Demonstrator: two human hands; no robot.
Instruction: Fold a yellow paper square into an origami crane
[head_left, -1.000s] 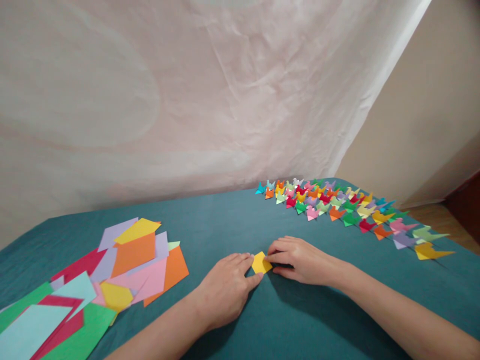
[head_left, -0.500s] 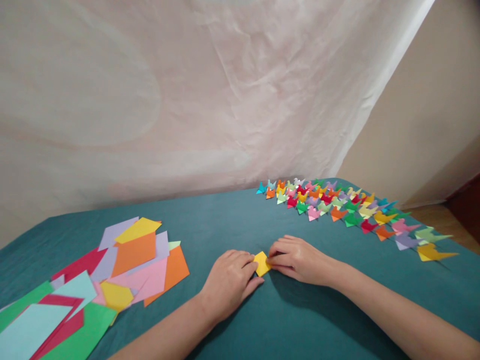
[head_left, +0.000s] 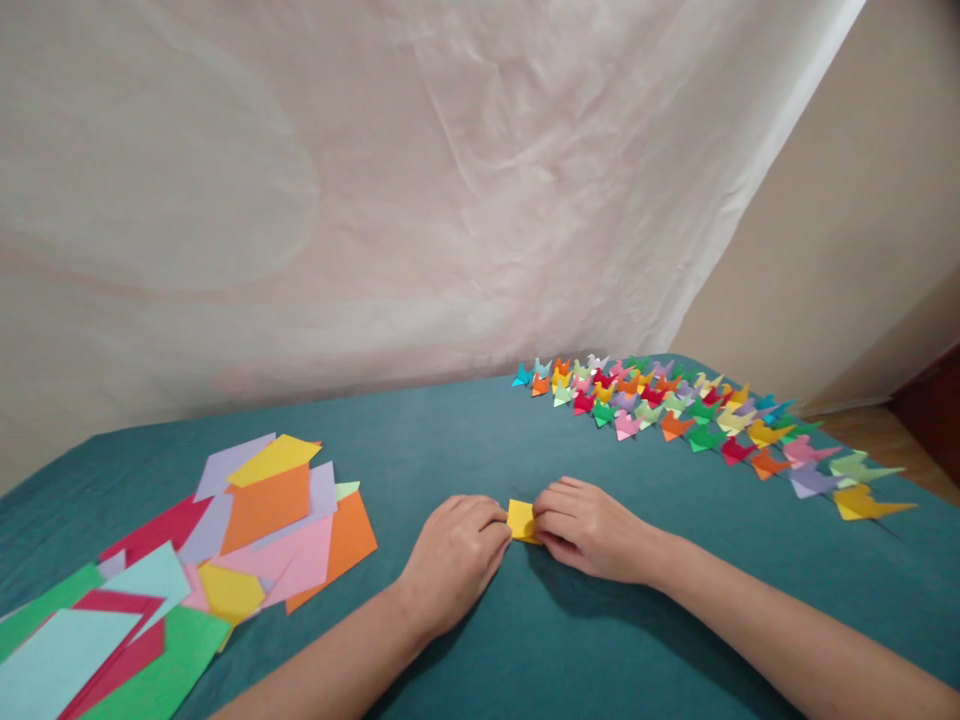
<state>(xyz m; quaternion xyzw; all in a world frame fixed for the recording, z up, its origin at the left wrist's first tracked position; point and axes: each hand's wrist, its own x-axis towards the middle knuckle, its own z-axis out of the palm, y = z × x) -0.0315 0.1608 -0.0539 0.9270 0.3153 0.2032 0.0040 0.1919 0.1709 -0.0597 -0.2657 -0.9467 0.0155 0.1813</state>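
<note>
A small folded piece of yellow paper lies between my two hands, low over the green cloth. My left hand has its fingers closed at the paper's left edge, thumb tucked close under the fingers. On the other side, my right hand pinches the right part of the paper, and its fingers cover that end. The visible part of the paper looks roughly square; its lower folds are partly hidden.
Loose sheets of coloured paper overlap in a pile at the left. Rows of small folded paper birds stand at the back right. A green cloth covers the table, and a pale hanging sheet rises behind it.
The yellow paper has gone from a pointed, five-sided look to a squarer one. My left thumb has drawn up to the fingers, and my right fingers cover more of the paper.
</note>
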